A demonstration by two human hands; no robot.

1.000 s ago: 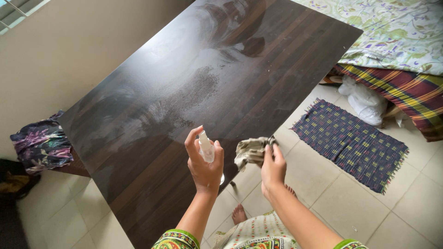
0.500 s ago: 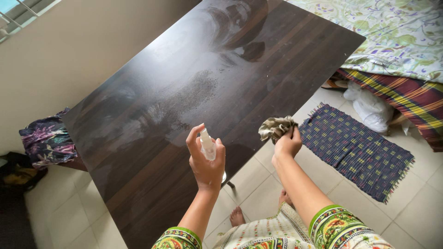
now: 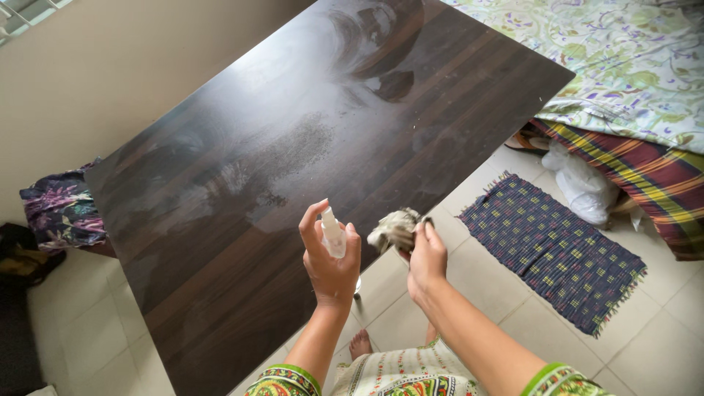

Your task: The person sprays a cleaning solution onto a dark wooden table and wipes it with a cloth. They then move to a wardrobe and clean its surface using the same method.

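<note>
Left hand [image 3: 330, 265] grips a small white spray bottle [image 3: 332, 233] upright, forefinger curled over its top, held above the near edge of the dark wooden counter [image 3: 242, 242]. Right hand [image 3: 427, 259] is closed on a crumpled cloth [image 3: 394, 229], pinched in the fingers just beside the bottle, at the counter's near edge. On the counter, beyond the bottle, lies a patch of fine spray droplets [image 3: 293, 150] amid pale hazy smears. Off the counter's right side, a checked mat [image 3: 554, 249] lies on the tiled floor [image 3: 660, 323], with a white plastic bag [image 3: 583, 183] past it, touching a striped cloth [image 3: 653, 172] under a floral bedsheet [image 3: 609, 59]. At the counter's left end sits a heap of dark floral fabric [image 3: 59, 209].
</note>
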